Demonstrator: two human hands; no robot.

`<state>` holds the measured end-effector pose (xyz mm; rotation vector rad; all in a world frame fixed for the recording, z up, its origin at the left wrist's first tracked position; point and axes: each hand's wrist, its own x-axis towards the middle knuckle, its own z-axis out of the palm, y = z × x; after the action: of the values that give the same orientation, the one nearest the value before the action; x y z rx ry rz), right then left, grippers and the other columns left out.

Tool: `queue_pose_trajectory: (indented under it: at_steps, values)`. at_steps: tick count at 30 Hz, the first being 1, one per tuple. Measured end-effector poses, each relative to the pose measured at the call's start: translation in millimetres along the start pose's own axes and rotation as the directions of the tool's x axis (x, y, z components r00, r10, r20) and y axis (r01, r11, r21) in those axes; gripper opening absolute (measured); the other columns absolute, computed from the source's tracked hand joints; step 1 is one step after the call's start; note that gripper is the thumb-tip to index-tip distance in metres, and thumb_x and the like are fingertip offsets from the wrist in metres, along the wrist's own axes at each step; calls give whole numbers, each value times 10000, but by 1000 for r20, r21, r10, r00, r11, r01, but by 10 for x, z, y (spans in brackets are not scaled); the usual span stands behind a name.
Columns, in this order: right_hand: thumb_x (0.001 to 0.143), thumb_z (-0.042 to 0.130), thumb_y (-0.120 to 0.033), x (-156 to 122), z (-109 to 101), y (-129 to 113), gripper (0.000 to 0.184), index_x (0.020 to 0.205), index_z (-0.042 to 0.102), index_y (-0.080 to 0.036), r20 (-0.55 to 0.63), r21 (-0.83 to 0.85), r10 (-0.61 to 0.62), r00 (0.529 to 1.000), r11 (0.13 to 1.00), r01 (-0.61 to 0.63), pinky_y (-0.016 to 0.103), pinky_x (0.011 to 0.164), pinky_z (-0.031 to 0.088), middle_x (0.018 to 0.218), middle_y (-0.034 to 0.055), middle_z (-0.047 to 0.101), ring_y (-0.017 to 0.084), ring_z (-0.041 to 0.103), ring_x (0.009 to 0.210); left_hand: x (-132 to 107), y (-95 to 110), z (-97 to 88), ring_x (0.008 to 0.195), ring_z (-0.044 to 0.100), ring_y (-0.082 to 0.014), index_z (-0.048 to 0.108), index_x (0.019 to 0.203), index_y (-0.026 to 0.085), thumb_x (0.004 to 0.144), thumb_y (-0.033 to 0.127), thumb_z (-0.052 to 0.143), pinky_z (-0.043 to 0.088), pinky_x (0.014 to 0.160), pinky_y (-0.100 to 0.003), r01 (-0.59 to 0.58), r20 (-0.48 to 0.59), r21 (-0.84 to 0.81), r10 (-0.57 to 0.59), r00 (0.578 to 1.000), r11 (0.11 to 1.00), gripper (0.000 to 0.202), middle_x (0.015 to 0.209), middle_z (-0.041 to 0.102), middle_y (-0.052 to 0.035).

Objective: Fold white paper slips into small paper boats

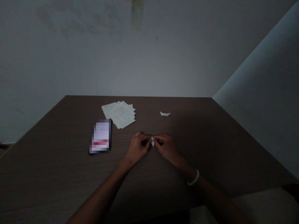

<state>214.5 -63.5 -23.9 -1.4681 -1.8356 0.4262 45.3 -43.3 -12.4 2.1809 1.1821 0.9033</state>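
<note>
A small piece of folded white paper (152,141) is held between my two hands, a little above or on the table; I cannot tell which. My left hand (139,146) pinches its left side between thumb and fingers. From the other side, my right hand (167,146) pinches the paper's right edge, and a light beaded bracelet circles that wrist. The fingertips cover part of the paper. Beyond my right hand, a small white paper boat (165,114) rests on the table, touched by neither hand.
The brown wooden table (70,180) meets a stained grey wall at its far edge. A fanned stack of white paper sheets (119,113) lies at the back left. Nearer, left of my hands, lies a dark-edged device with a blurred lit screen (101,137).
</note>
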Motion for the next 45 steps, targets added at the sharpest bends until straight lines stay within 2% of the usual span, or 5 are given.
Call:
queue_pose_trajectory:
  at_steps: [12, 21, 29, 34, 45]
  values:
    - [883, 603, -150, 9, -59, 98, 131, 948, 701, -207, 81, 4, -172, 982, 985, 173, 321, 827, 448, 917, 23, 721, 164, 610, 835, -14, -51, 13, 859, 573, -203, 720, 946, 167, 796, 99, 577, 472, 807, -350, -15, 1, -4, 15, 1000, 1000, 218, 894, 718, -49]
    - [937, 540, -205, 3, -155, 248, 180, 1023, 697, -216, 201, -125, -309, 930, 933, 337, 334, 825, 453, 950, 45, 672, 189, 547, 900, -13, -156, -6, 900, 554, -211, 711, 1022, 194, 845, 79, 524, 451, 858, -374, -209, 106, 106, 198, 974, 972, 282, 1024, 727, -19]
    - [882, 553, -66, 32, -222, 248, 308, 1096, 676, -251, 315, -242, -398, 861, 844, 479, 328, 808, 439, 984, 40, 643, 197, 511, 907, -34, -145, -60, 936, 553, -239, 710, 1010, 203, 843, 101, 516, 437, 823, -408, -303, 198, 237, 260, 945, 923, 275, 1087, 707, -39]
    - [885, 530, -77, 41, -264, 225, 328, 1127, 658, -257, 357, -247, -424, 833, 817, 521, 329, 804, 435, 998, 49, 623, 196, 507, 913, -32, -117, -58, 957, 557, -239, 725, 945, 202, 874, 186, 535, 440, 847, -414, -301, 182, 238, 263, 948, 923, 203, 1078, 704, -45]
    - [804, 583, -111, -39, -319, 219, 415, 1188, 639, -259, 384, -217, -381, 841, 848, 484, 411, 884, 407, 1121, 80, 572, 236, 487, 1007, -29, -161, -8, 958, 541, -230, 708, 803, 204, 879, 310, 595, 446, 861, -402, -203, 73, 204, 192, 979, 958, 173, 1080, 688, -46]
